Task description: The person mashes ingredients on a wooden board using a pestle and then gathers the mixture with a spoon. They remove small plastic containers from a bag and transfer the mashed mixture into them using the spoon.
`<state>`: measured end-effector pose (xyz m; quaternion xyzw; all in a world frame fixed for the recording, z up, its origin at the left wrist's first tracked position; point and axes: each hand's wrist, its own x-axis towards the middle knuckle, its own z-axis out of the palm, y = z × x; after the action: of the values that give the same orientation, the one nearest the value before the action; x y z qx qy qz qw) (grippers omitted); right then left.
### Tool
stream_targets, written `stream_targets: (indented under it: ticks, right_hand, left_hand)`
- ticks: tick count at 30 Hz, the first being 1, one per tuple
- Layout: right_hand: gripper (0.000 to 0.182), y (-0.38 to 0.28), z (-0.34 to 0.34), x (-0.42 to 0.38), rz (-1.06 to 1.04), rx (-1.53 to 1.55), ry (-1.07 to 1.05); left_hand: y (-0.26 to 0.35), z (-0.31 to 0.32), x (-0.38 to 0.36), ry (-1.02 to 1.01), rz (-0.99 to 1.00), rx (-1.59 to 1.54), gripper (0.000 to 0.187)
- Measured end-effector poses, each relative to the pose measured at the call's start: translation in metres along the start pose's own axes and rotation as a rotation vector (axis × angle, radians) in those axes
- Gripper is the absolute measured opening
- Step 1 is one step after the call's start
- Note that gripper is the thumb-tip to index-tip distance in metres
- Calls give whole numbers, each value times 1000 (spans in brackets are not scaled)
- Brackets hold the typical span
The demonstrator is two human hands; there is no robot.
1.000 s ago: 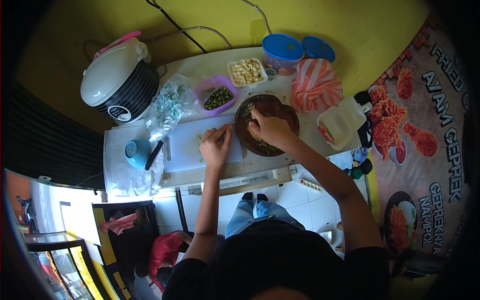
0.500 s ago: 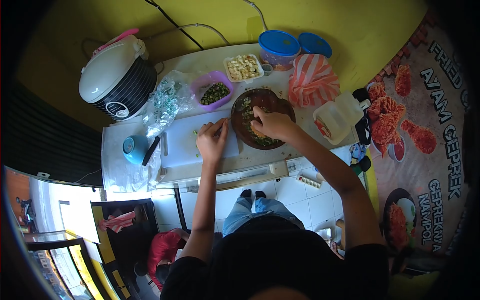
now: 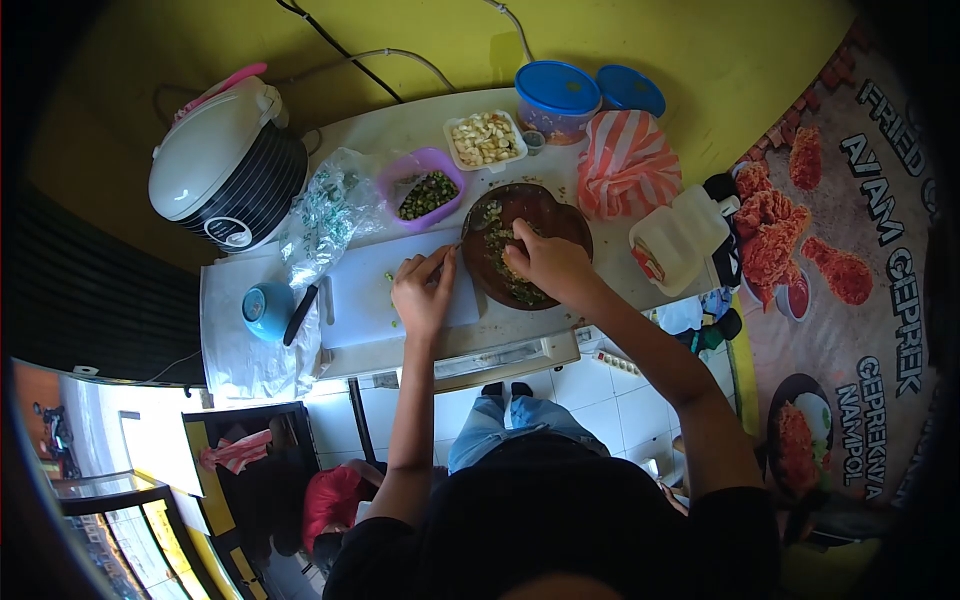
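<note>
My left hand has thumb and fingertips pinched together at the left rim of a dark brown mortar; a small, thin thing shows at the fingertips, too small to name. Over the mortar, my right hand is closed, its thumb raised, and its fingers hide what they grip. Chopped green and pale bits lie in the mortar. Beneath my left hand is a white cutting board with a few green scraps. A purple bowl of chopped green pieces stands behind the board.
A blue bowl and a black-handled knife lie left, near a rice cooker. Behind are a tray of pale pieces and a blue-lidded tub. Right are a striped bag and an open container.
The view has shifted slightly. My right hand is a little lower over the mortar, with its fingers in a slightly different position. My left hand keeps its pinch at the rim.
</note>
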<state>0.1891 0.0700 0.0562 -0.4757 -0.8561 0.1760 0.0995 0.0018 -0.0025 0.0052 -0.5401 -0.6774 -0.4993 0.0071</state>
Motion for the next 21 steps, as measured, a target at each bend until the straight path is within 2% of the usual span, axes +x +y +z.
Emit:
stream_targets:
  ticks: [3, 4, 7, 11, 17, 21]
  right_hand:
    - [30, 12, -3, 16, -78, 11, -40]
    - [35, 15, -8, 21, -47, 41, -132]
    - [39, 28, -25, 26, -198, 88, -239]
    - [42, 36, -45, 10, -311, 224, -126]
    - [42, 50, -55, -14, -489, 144, -113]
    - [41, 54, -53, -20, -534, 93, -89]
  left_hand:
    - [0, 0, 0, -8, -5, -6, 13]
    - [0, -1, -1, -2, 6, 4, 13]
    - [0, -1, -2, 10, 27, 20, 13]
    - [-2, 0, -2, 11, 25, 21, 13]
    - [-1, -1, -3, 20, 31, 25, 13]
    - [-1, 0, -4, 24, 19, 16, 13]
